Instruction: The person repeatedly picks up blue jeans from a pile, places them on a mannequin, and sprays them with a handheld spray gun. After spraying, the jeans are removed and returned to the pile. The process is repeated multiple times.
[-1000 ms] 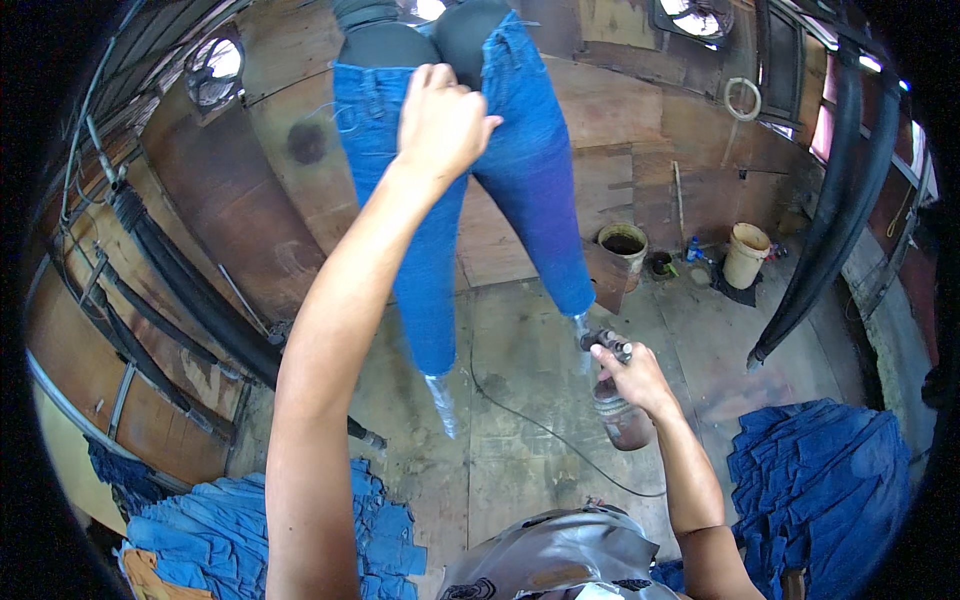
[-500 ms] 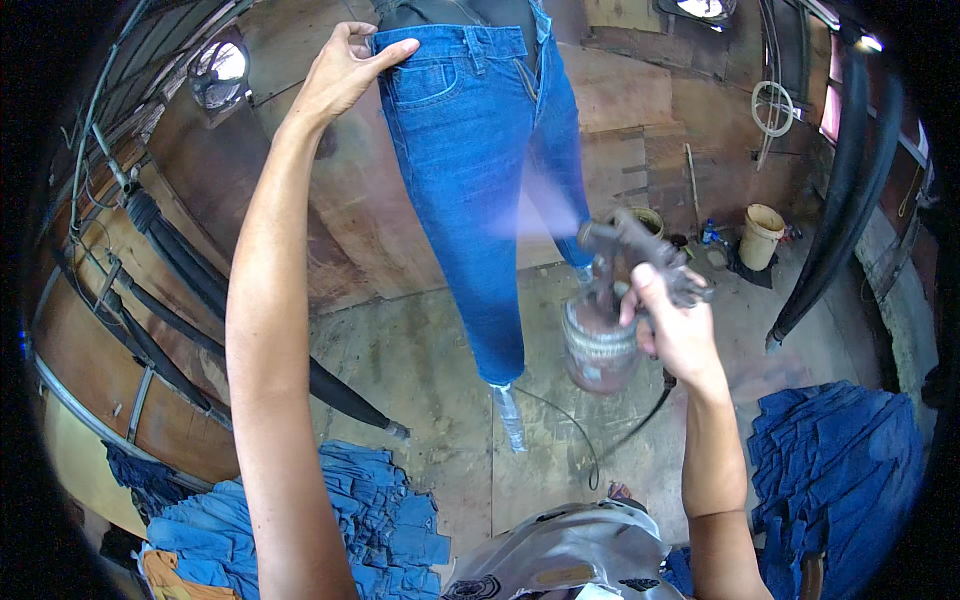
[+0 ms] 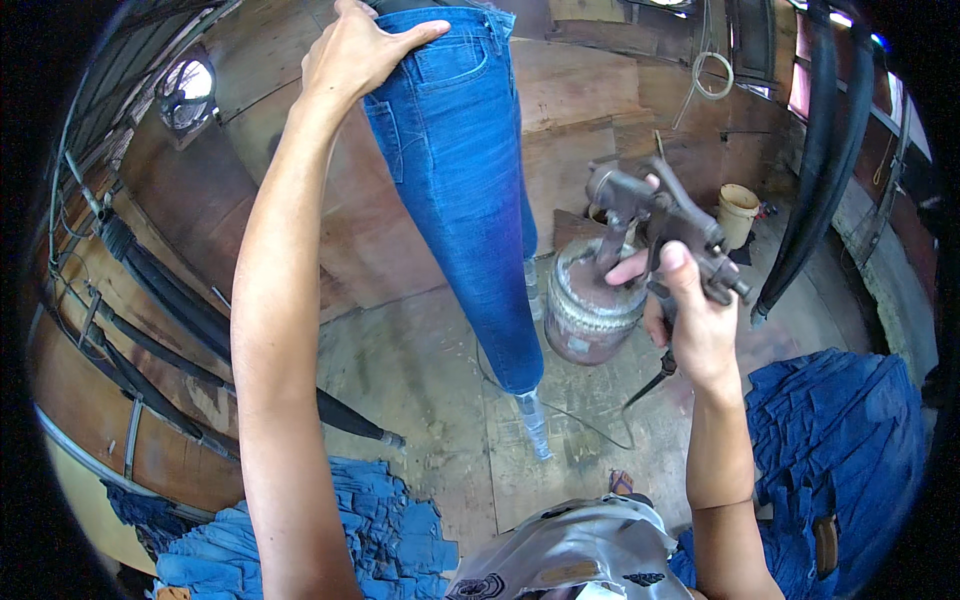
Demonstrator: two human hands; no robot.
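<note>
A pair of blue jeans (image 3: 450,190) hangs upright on a dark form, its side seam and pockets toward me. My left hand (image 3: 355,55) grips the waistband at the upper left, thumb over the front edge. In my right hand (image 3: 700,325) is a metal spray gun (image 3: 655,210), its nozzle pointing left toward the jeans but apart from them. Beneath the gun sits a stained round paint cup (image 3: 592,315). Below the hem, a leg of the form wrapped in silvery plastic (image 3: 535,425) shows.
Piles of blue jeans lie at the lower left (image 3: 380,520) and right (image 3: 840,430). Black hoses slope down at the left (image 3: 170,280) and right (image 3: 830,180). A pale bucket (image 3: 738,212) stands by the back wall. The gun's thin hose (image 3: 600,435) trails over the floor.
The jeans have turned from their front to their side. The spray gun has moved slightly up and right, and the pale mist at its nozzle no longer shows.
</note>
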